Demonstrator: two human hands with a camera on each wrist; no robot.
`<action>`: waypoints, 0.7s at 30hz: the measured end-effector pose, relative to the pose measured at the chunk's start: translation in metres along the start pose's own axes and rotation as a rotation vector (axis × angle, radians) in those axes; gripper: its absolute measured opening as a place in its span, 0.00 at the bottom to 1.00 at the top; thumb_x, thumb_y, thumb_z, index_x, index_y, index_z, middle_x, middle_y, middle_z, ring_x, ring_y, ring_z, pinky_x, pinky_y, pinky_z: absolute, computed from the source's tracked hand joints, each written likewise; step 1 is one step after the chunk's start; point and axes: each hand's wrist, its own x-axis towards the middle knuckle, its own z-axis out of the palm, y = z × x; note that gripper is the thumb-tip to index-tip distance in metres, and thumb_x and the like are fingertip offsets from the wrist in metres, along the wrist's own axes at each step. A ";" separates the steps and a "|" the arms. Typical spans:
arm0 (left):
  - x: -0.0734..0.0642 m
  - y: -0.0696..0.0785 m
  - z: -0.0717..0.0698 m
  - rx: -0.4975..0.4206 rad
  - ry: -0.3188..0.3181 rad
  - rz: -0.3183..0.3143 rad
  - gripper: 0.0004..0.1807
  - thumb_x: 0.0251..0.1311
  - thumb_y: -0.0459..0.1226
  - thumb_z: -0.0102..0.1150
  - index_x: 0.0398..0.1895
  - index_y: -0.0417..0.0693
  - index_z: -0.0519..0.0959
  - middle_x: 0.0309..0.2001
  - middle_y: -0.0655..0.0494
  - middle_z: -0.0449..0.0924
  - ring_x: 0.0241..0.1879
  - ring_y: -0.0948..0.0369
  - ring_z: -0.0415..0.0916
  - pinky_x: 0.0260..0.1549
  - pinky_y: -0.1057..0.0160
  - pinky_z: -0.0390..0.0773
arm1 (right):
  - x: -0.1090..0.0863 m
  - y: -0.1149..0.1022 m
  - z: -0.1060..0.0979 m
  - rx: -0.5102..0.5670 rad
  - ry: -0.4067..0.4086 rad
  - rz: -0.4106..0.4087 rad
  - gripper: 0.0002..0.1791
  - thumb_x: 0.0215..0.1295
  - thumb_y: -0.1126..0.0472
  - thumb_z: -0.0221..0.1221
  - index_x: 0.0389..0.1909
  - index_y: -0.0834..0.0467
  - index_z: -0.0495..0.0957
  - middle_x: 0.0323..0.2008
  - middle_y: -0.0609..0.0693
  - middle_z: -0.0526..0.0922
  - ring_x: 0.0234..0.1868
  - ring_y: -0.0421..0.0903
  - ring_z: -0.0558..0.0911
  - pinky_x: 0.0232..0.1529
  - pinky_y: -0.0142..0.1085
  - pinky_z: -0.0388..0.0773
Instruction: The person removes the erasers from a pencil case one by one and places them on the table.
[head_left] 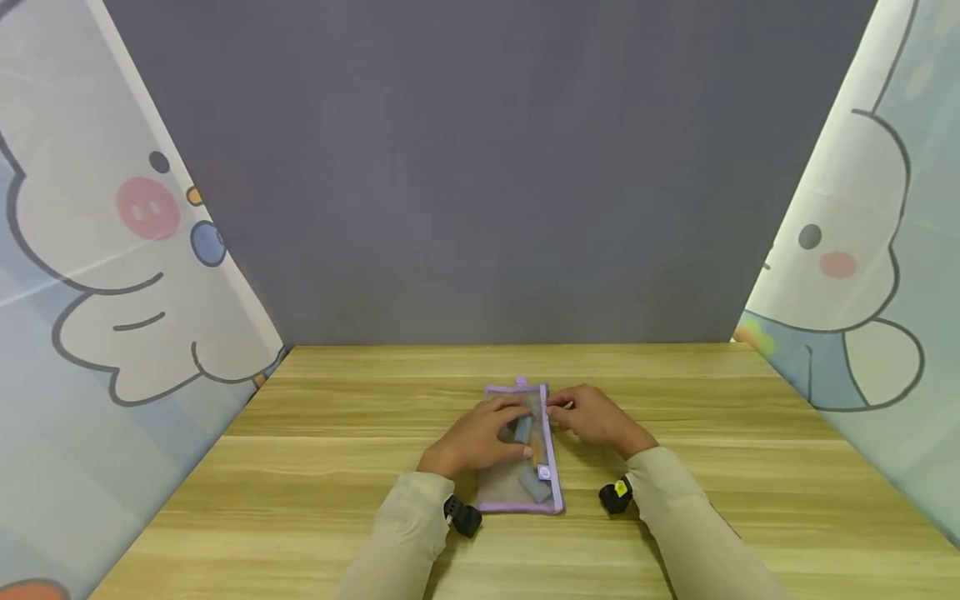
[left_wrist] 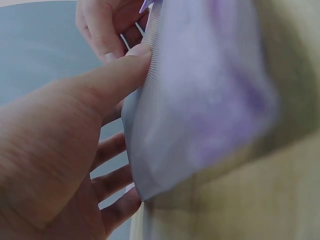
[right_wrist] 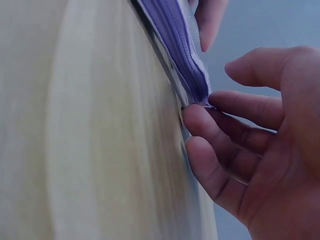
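A see-through mesh zip pouch with purple edging lies flat on the table. Its purple zip runs down the right side; a square purple tag sits near the lower end. Through the mesh show a grey-blue block, a blue piece and something orange, kinds unclear. My left hand rests on the pouch, fingers extended over it; its thumb touches the mesh in the left wrist view. With loosely bent fingers, my right hand touches the pouch's upper right edge; in the right wrist view its thumb stands apart from the zip.
The pouch lies on a wood-grain table. A dark grey panel rises behind the table, and cartoon-printed sheets flank it on both sides. A small purple loop sticks out from the pouch's far edge.
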 end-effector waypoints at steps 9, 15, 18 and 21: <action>0.003 0.002 -0.005 -0.056 -0.057 -0.053 0.40 0.59 0.54 0.69 0.73 0.49 0.70 0.75 0.53 0.61 0.73 0.49 0.56 0.68 0.47 0.61 | 0.001 -0.002 0.003 0.165 -0.020 0.042 0.18 0.74 0.60 0.56 0.56 0.67 0.81 0.33 0.51 0.85 0.27 0.46 0.80 0.26 0.38 0.77; 0.008 0.006 -0.016 -0.073 -0.127 -0.077 0.42 0.59 0.53 0.69 0.74 0.49 0.67 0.76 0.54 0.57 0.75 0.49 0.52 0.69 0.48 0.59 | 0.000 -0.002 -0.003 0.239 -0.023 0.038 0.20 0.75 0.59 0.57 0.57 0.69 0.79 0.36 0.55 0.86 0.34 0.49 0.84 0.33 0.43 0.82; 0.007 0.007 -0.015 -0.095 -0.152 -0.082 0.43 0.59 0.53 0.70 0.75 0.51 0.66 0.77 0.56 0.56 0.76 0.50 0.50 0.70 0.49 0.57 | -0.002 0.001 -0.004 0.247 -0.017 0.034 0.20 0.74 0.59 0.58 0.56 0.69 0.80 0.35 0.56 0.86 0.34 0.50 0.84 0.33 0.42 0.82; 0.006 0.005 -0.018 -0.100 -0.161 -0.088 0.44 0.58 0.54 0.70 0.75 0.52 0.66 0.77 0.56 0.56 0.76 0.50 0.48 0.70 0.48 0.56 | 0.001 0.001 -0.001 0.261 0.008 0.046 0.18 0.73 0.60 0.59 0.55 0.68 0.81 0.33 0.55 0.86 0.33 0.49 0.84 0.32 0.41 0.82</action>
